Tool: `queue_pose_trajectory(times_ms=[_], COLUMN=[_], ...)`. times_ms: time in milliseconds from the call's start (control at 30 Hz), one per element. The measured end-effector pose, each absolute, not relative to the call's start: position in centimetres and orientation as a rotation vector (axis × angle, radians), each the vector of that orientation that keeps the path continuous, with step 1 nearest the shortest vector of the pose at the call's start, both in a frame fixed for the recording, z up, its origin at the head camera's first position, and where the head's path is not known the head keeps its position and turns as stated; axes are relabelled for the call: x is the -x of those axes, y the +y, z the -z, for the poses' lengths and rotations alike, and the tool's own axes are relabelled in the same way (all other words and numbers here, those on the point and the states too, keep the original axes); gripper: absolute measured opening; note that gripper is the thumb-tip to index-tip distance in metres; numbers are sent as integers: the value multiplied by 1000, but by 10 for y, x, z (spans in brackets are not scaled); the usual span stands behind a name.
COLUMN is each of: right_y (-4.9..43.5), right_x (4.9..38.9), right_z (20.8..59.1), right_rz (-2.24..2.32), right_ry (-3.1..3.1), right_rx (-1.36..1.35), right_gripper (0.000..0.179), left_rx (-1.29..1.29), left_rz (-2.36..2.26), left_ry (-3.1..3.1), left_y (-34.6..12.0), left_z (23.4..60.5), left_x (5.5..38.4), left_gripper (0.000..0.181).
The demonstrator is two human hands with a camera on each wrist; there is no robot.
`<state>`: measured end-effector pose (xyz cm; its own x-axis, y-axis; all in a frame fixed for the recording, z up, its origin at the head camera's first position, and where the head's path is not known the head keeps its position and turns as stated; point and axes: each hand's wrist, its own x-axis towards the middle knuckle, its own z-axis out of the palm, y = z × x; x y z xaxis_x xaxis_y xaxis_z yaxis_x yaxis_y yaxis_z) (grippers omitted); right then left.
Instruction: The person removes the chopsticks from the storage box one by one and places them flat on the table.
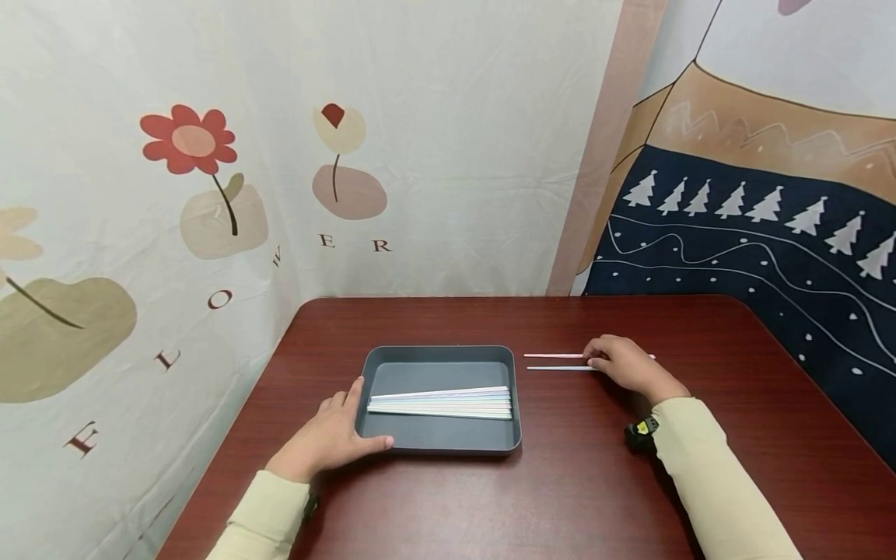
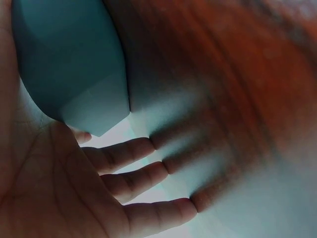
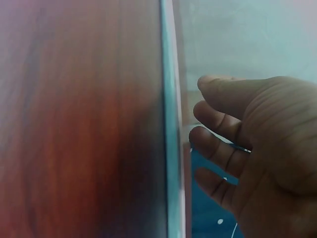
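Note:
In the head view a grey rectangular tray (image 1: 441, 445) holds a bundle of thin pale sticks (image 1: 442, 403), lying lengthwise. My left hand (image 1: 334, 432) rests on the tray's left side, with the fingers along its edge and the thumb at the front left corner. Its spread fingers (image 2: 136, 184) show beside the tray wall (image 2: 69, 59) in the left wrist view. To the tray's right lie a thin pink stick (image 1: 553, 355) and a light blue stick (image 1: 560, 368). My right hand (image 1: 619, 362) is over both, its loosely bent fingers (image 3: 210, 144) close beside them.
The dark red wooden table (image 1: 560, 498) has its back edge against a light curtain (image 1: 448, 155) printed with flowers and letters. A navy cloth (image 1: 700, 257) with white trees hangs at the right. Each wrist wears a black strap.

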<state>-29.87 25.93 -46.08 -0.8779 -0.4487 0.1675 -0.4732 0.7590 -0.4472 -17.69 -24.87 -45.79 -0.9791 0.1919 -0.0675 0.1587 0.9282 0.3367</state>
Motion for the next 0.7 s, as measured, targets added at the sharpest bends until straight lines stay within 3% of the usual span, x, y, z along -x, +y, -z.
queue_pose_trajectory(times_ms=[700], right_y=[183], right_x=[293], right_z=[430], right_rz=[-980], right_ry=[-2832], right_rx=[-863], right_gripper=[10], left_rx=[-259], left_rz=[-516], left_ry=[2984], left_y=[-249], left_z=[458], left_x=[176], left_gripper=[127])
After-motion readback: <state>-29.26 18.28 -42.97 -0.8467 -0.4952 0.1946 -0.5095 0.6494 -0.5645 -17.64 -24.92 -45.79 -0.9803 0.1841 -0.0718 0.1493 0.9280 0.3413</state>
